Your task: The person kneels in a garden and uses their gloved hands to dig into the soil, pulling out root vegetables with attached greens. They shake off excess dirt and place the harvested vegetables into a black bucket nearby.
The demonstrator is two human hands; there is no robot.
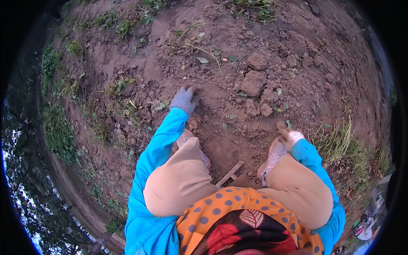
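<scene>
Gloved in grey, my left hand [185,99] reaches down to the brown soil [220,95], with its fingertips blurred and darkened; whether it holds anything cannot be told. My right hand [289,137], in a glove that looks pale with brown fingers, is beside my right shoe [274,155], near a small clod of soil [281,124]. Its fingers point left, and its grip is unclear. Between my legs lies a wooden piece [230,174], partly hidden by my clothes. Small pale pods or nuts [183,67] lie on the soil ahead of my left hand.
Large soil clods [253,83] lie ahead, right of centre. Pulled-looking green plants [334,140] lie at the right, and another leafy heap [59,132] is at the left. Loose leaves [202,60] and dry stems are scattered ahead. Several mixed items [365,228] are at the lower right.
</scene>
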